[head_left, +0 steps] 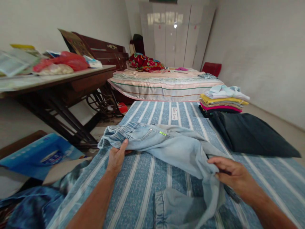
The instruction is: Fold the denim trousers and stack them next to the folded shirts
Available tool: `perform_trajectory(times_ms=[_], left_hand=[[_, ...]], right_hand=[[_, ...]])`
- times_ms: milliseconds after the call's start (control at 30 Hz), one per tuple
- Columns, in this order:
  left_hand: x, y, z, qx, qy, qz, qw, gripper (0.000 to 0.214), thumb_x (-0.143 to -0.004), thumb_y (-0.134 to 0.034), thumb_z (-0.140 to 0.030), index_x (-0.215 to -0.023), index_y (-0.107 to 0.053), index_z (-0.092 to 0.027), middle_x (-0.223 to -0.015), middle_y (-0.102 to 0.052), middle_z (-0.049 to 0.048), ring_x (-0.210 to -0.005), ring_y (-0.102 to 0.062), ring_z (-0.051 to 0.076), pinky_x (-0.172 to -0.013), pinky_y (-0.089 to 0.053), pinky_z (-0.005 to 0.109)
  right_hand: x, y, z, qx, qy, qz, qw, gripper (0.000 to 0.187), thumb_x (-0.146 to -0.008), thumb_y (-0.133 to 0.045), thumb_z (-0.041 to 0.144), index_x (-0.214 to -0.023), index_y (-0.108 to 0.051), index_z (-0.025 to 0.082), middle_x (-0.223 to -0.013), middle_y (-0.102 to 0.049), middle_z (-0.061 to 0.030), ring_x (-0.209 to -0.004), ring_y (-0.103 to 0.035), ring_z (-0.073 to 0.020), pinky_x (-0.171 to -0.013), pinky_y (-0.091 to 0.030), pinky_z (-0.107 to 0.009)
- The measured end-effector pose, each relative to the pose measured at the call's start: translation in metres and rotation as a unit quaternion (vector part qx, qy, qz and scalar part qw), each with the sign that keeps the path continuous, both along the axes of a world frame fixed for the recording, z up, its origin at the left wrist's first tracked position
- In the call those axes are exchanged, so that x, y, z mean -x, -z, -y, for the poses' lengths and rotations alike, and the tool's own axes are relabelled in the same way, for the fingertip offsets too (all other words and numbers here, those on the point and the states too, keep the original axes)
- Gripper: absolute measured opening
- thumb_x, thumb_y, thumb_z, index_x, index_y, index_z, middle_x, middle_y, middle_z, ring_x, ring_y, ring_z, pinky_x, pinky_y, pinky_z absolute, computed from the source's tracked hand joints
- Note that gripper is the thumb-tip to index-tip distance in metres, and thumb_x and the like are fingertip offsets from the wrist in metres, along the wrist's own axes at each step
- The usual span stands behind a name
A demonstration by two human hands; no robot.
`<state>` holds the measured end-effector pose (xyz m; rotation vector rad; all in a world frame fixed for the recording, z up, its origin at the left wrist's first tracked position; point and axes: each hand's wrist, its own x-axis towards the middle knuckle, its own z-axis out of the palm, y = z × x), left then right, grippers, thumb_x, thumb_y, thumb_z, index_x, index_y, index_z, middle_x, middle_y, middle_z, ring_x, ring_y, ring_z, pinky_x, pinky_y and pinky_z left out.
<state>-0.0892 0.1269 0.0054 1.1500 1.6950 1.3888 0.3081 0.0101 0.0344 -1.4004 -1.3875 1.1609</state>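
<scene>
Jeans [171, 149] being straightened, I'd guess: left hand [117, 156] grips waist [111, 136], right hand [234, 175] a leg [211, 189] that wants flattening next.

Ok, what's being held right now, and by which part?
Light-blue jeans. The left hand grips the edge near the gathered waistband; the right hand grips a leg partway down.

two hands [117, 156] [235, 176] and one green-tagged garment [176, 156] are visible.
</scene>
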Motion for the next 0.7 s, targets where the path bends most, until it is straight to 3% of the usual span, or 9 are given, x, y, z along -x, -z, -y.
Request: perform_trajectory(times_ms=[133,233,333,400,467,567,700], left_hand=[[-0.003,-0.005,0.006,0.026,0.019,-0.058,0.998,0.041,-0.070,-0.059,-0.057,-0.070,-0.065,-0.016,-0.071,-0.068,0.0060,-0.075,-0.064,0.023,-0.075,-0.053,0.032],[-0.006,-0.012,0.009,0.049,0.034,-0.138,0.989,0.040,-0.069,-0.059,-0.057,-0.061,-0.065,-0.018,-0.067,-0.069,0.0059,-0.080,-0.064,0.026,-0.084,-0.049,0.033],[-0.007,-0.014,0.008,0.041,0.025,-0.169,0.985,0.036,-0.066,-0.060,-0.055,-0.058,-0.063,-0.020,-0.065,-0.069,0.0039,-0.079,-0.064,0.027,-0.083,-0.049,0.033],[-0.006,-0.013,0.007,0.040,0.022,-0.165,0.985,0.037,-0.065,-0.059,-0.056,-0.055,-0.062,-0.021,-0.063,-0.069,0.0041,-0.076,-0.065,0.028,-0.081,-0.050,0.034],[-0.005,-0.012,0.005,0.047,0.027,-0.154,0.987,0.038,-0.067,-0.058,-0.056,-0.053,-0.062,-0.021,-0.061,-0.069,0.0049,-0.072,-0.065,0.027,-0.080,-0.050,0.035],[-0.006,-0.011,0.005,0.061,0.027,-0.143,0.987,0.040,-0.069,-0.057,-0.055,-0.051,-0.062,-0.020,-0.056,-0.067,0.0049,-0.067,-0.064,0.026,-0.076,-0.051,0.035],[-0.008,-0.014,0.007,0.080,0.024,-0.141,0.986,0.042,-0.069,-0.057,-0.058,-0.049,-0.062,-0.021,-0.049,-0.064,-0.0005,-0.060,-0.062,0.024,-0.069,-0.051,0.036]], right_hand=[[-0.047,-0.050,-0.010,-0.002,0.119,-0.154,0.981,0.035,-0.052,-0.075,0.023,-0.085,-0.064,0.025,-0.070,-0.066,-0.0046,-0.056,-0.060,-0.0183,-0.054,-0.048,-0.030],[-0.074,-0.059,-0.034,-0.030,0.141,-0.117,0.983,0.038,-0.053,-0.070,0.023,-0.091,-0.062,0.024,-0.075,-0.067,-0.0076,-0.058,-0.062,-0.0185,-0.056,-0.048,-0.031],[-0.093,-0.035,-0.060,-0.022,0.127,0.076,0.989,0.040,-0.059,-0.063,0.032,-0.097,-0.062,0.020,-0.073,-0.069,-0.0055,-0.062,-0.063,-0.0214,-0.061,-0.049,-0.035],[-0.103,-0.010,-0.069,-0.027,0.116,0.211,0.970,0.039,-0.061,-0.059,0.035,-0.096,-0.064,0.020,-0.065,-0.068,-0.0032,-0.063,-0.063,-0.0222,-0.064,-0.049,-0.035],[-0.108,0.013,-0.068,-0.037,0.109,0.279,0.953,0.042,-0.067,-0.056,0.041,-0.103,-0.064,0.019,-0.076,-0.071,-0.0052,-0.070,-0.066,-0.0231,-0.070,-0.050,-0.036],[-0.109,0.033,-0.053,-0.025,0.106,0.350,0.930,0.047,-0.074,-0.053,0.050,-0.106,-0.065,0.018,-0.087,-0.072,-0.0087,-0.077,-0.066,-0.0252,-0.072,-0.050,-0.037],[-0.094,0.037,-0.034,-0.044,0.076,0.358,0.930,0.040,-0.075,-0.054,0.053,-0.093,-0.069,0.021,-0.090,-0.071,-0.0066,-0.084,-0.065,-0.0262,-0.077,-0.049,-0.037]])
